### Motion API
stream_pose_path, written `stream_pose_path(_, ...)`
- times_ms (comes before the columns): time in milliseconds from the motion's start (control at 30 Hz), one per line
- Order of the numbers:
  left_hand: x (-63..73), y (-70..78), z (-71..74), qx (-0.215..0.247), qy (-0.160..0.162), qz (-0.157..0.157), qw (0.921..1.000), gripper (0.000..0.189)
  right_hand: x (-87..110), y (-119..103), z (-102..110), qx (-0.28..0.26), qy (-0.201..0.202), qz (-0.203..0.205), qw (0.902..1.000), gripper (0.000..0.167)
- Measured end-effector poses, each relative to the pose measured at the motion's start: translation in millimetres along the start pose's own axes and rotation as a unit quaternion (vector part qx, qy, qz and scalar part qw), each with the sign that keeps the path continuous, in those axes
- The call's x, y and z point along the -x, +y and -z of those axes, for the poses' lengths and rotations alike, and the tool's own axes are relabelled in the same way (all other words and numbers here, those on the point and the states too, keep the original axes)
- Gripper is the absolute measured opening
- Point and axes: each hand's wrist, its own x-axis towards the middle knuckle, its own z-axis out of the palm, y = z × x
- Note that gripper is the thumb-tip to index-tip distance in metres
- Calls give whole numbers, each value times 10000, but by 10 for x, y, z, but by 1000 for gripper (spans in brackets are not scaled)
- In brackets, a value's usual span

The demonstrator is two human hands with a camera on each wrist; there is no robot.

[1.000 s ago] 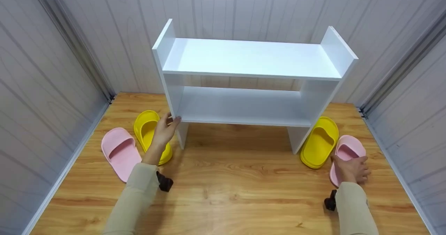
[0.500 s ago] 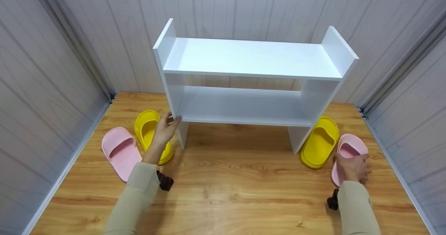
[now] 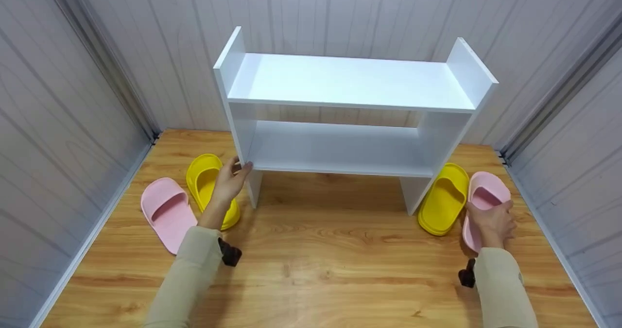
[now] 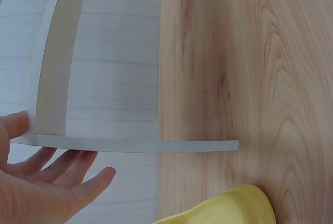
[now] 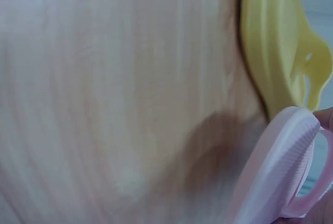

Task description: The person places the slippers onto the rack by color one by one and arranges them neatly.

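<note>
My left hand (image 3: 229, 184) holds the left side panel of a white two-tier shelf (image 3: 335, 146) near its lower board. In the left wrist view its thumb lies on one side of the panel (image 4: 156, 146) and several fingers on the other. At the right my right hand (image 3: 492, 223) grips a pink slipper (image 3: 490, 184) across its sides. The right wrist view has that slipper tilted beside a yellow slipper (image 3: 443, 206), a shadow falling on the floor near it; only parts of the hand show there.
Another yellow slipper (image 3: 206, 175), partly behind the left forearm, and another pink slipper (image 3: 167, 206) lie left of the shelf. Panelled walls (image 3: 311, 12) stand behind and at both sides. The floor (image 3: 311, 265) is wood-patterned.
My right hand and the pink slipper have moved a little forward, toward the back wall. The left hand stays on the shelf panel.
</note>
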Motion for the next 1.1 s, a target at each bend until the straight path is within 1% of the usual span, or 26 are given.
stream_pose_path(333, 6, 3, -3, -107, 102, -82, 9999, 43, 13, -227, -61, -67, -59, 523, 9986, 99)
stream_pose_path(467, 6, 1, -6, -101, 95, -123, 9998, 43, 42, -283, -59, -71, -48, 858, 9963, 97)
stream_pose_path(633, 6, 10, 0, -108, 72, -36, 9999, 44, 102, -334, -39, -37, -85, 1239, 9923, 97)
stream_pose_path(867, 14, 15, -1, -48, 34, -18, 10000, 44, 196, -366, -10, 152, -146, 1799, 9835, 97)
stream_pose_path(1000, 10, 15, 0, -21, 7, 35, 10000, 45, 240, -360, 21, 261, -174, 2053, 9782, 97)
stream_pose_path(1100, 8, 19, -4, -54, -1, 70, 10000, 46, 262, -346, 54, 372, -235, 2270, 9729, 99)
